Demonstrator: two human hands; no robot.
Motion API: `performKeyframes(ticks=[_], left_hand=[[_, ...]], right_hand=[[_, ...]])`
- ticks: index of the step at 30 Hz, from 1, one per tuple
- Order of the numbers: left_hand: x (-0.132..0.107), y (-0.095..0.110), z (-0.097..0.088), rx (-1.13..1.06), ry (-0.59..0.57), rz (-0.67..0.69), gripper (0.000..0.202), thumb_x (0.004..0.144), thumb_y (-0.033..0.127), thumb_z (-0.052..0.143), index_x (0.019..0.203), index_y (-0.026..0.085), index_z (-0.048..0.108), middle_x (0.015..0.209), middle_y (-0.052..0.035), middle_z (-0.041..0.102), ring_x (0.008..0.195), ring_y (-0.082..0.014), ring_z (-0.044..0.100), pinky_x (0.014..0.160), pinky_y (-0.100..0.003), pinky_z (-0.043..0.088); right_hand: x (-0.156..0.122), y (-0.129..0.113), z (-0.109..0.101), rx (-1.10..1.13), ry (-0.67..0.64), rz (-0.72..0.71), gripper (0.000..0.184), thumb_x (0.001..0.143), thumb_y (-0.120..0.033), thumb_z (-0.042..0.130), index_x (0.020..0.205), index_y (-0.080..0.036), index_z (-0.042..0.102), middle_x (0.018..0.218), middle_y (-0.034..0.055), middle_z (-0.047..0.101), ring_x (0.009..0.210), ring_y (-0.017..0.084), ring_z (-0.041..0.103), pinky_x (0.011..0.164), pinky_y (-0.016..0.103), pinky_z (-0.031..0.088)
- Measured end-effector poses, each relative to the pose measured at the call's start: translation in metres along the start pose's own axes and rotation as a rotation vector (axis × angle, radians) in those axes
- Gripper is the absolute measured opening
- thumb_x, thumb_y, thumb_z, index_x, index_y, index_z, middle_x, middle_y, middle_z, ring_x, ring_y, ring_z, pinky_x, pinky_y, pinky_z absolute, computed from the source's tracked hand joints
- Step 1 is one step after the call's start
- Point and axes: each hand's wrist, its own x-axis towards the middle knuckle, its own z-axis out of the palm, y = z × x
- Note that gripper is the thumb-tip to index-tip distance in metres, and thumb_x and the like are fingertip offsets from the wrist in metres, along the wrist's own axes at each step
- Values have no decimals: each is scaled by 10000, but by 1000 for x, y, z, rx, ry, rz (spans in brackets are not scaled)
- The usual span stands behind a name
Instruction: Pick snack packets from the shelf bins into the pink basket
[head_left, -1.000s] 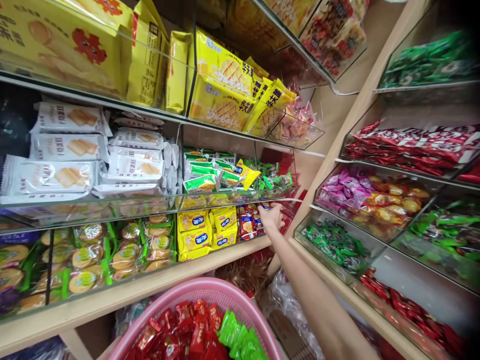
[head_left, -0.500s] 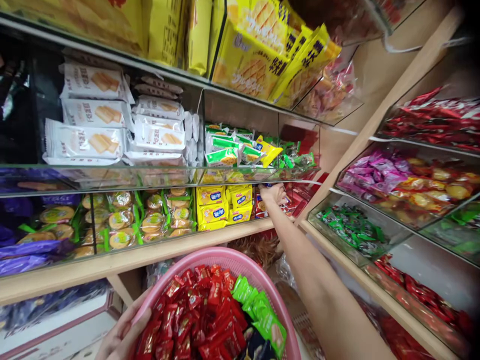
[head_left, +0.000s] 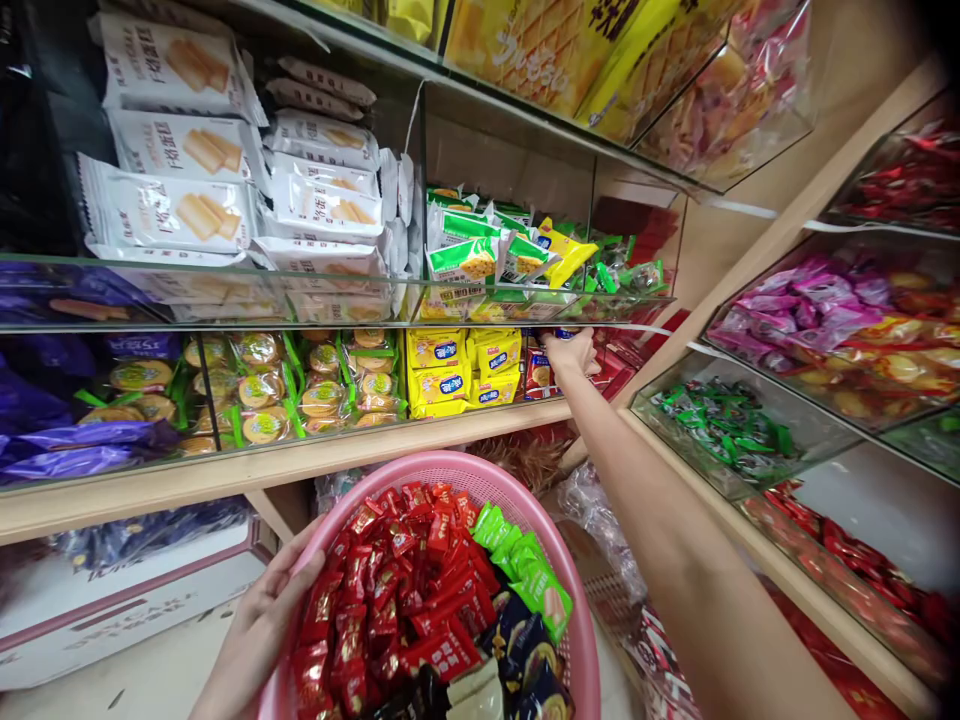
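The fingers of the right hand are sitting at the red-and-blue packets in the lower compartment, right of the frame's centre; their tips are bending out of clear sight, so whether they are closing on a packet cannot be told. The fingers of the left hand are clamping the left rim of the pink basket, at bottom centre. The basket is holding red-wrapped sweets across its left and middle, bright green packets at its right, and dark packets toward the lower edge. Yellow packets are standing just left of the right hand, and round biscuits are lying farther left. White cake packets are occupying the upper left; green-and-white packets are lying above the yellow packets.
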Motion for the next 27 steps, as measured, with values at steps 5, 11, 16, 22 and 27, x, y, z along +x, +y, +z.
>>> performKeyframes(ticks=[5, 11, 16, 22, 27], left_hand=[[1, -2, -1, -30, -39, -2, 699, 716, 360, 676, 1350, 345, 381, 1256, -37, 576, 1099, -249, 566, 954, -344, 455], [9, -5, -10, 50, 36, -15, 701, 690, 438, 677, 1332, 363, 405, 1278, -3, 559, 1135, -280, 535, 932, -376, 477], [29, -12, -27, 108, 0, -21, 797, 601, 479, 730, 1325, 355, 422, 1252, 9, 578, 1169, -307, 499, 975, -407, 440], [31, -12, -30, 159, 3, -24, 737, 624, 496, 712, 1299, 380, 440, 1306, 43, 531, 1212, -260, 462, 1031, -356, 361], [10, -7, -11, 43, 28, -21, 696, 674, 449, 686, 1313, 387, 415, 1323, 26, 513, 1163, -288, 509, 925, -397, 479]], right_hand=[[7, 11, 0, 36, 13, -33, 502, 602, -377, 641, 1038, -223, 447, 1074, 93, 604, 1069, 304, 493, 873, 498, 304], [26, 19, -10, -49, -91, -105, 444, 592, -383, 644, 982, -199, 543, 969, 84, 640, 993, 299, 528, 867, 493, 313], [37, 22, -18, -61, -148, -163, 397, 574, -388, 648, 923, -207, 598, 876, 52, 667, 899, 270, 565, 875, 490, 311], [35, 28, -36, -75, -232, -205, 395, 557, -400, 665, 890, -191, 634, 807, 36, 670, 849, 256, 580, 865, 464, 328], [25, 52, -61, -3, -277, -308, 457, 560, -361, 703, 976, -186, 628, 833, 23, 665, 800, 209, 589, 749, 334, 411]])
